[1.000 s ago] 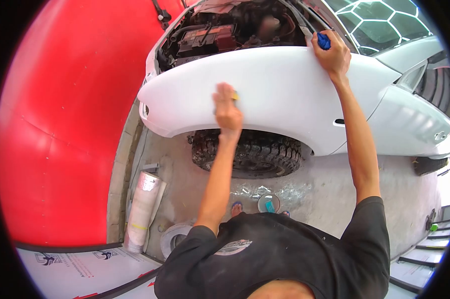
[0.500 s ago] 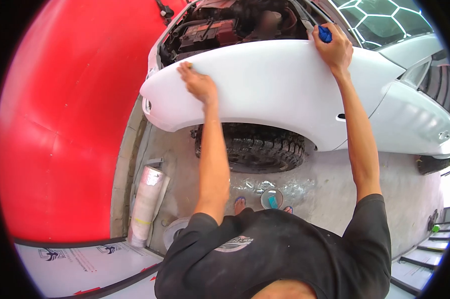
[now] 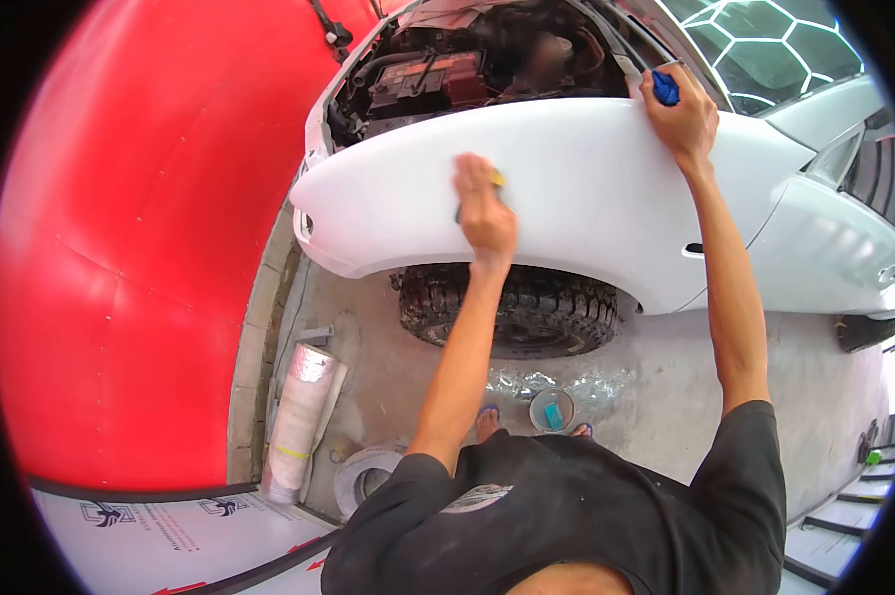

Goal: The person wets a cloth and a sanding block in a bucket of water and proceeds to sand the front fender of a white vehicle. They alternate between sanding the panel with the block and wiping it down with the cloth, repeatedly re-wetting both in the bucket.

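White fender (image 3: 388, 188), smooth, curved, softly shiny; left hand (image 3: 485, 213) blurred, fingers clamped over a yellow-edged pad (image 3: 498, 180); right hand's (image 3: 685, 114) fingers clamped on blue cloth (image 3: 665, 88).

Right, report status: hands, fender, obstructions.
Left hand flat over yellow-edged pad, at white fender. Right hand gripping blue wad at fender's upper edge. Round tub on floor between feet.

Grey floor (image 3: 656, 382) under roll (image 3: 298, 421) and round container (image 3: 537, 410)
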Demonstrator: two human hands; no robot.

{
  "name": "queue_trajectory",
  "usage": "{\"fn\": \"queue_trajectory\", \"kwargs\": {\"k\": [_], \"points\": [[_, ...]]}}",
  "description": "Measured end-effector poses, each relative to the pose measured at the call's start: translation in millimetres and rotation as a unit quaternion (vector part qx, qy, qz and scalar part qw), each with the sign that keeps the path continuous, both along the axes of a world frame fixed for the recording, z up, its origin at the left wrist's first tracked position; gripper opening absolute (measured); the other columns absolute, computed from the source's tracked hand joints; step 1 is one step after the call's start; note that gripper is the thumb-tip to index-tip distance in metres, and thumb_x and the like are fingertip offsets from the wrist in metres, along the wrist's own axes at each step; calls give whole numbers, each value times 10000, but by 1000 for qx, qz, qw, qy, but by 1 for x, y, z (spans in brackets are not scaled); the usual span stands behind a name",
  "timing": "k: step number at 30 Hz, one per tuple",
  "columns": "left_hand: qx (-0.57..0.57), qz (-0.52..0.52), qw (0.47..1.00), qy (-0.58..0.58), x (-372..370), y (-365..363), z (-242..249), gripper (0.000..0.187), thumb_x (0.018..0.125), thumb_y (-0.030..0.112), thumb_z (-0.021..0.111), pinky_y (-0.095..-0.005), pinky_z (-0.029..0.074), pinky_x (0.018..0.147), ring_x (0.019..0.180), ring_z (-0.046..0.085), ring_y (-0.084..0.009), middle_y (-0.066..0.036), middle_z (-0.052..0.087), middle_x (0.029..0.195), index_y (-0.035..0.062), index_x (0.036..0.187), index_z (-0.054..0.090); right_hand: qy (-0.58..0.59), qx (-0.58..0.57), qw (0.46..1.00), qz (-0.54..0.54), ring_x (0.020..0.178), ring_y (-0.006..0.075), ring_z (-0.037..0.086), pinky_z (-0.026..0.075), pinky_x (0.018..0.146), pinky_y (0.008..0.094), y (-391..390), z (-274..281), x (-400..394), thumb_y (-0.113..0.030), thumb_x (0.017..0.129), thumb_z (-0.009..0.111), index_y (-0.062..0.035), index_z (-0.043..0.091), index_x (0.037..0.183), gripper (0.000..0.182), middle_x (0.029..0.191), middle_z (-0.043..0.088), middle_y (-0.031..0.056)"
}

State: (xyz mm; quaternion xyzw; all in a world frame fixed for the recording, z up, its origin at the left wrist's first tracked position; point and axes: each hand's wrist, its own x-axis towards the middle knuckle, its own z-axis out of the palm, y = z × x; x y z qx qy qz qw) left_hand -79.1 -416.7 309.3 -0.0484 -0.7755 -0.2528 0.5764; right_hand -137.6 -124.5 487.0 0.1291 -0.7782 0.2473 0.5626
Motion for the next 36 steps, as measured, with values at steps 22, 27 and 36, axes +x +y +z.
{"fn": "queue_trajectory", "kwargs": {"k": [22, 27, 36], "points": [[144, 112, 983, -21, -6, -115, -5, 440, 1066, 6, 429, -455, 405, 1212, 1403, 542, -400, -260, 525, 1535, -48, 1499, 486, -26, -11, 999, -33, 880, 335, 749, 583, 769, 411, -2, -1, -1, -378, 908, 764, -123, 739, 991, 269, 990, 770, 76], [-55, 62, 996, 26, 3, -115, -8, 433, 1054, 9, 479, -494, 456, 1164, 1362, 582, -409, -235, 642, 1418, -32, 1480, 542, -10, -7, 1000, -10, 863, 329, 746, 576, 756, 401, 1, 1, -6, -367, 912, 764, -120, 734, 977, 257, 939, 759, 84], [64, 17, 998, -7, -6, -50, 9, 478, 1052, -5, 452, -496, 348, 1252, 1476, 469, -381, -239, 500, 1570, -6, 1529, 491, -12, -4, 999, -42, 848, 321, 749, 580, 749, 400, 0, -2, -4, -372, 915, 772, -128, 743, 986, 256, 929, 772, 73]]}}
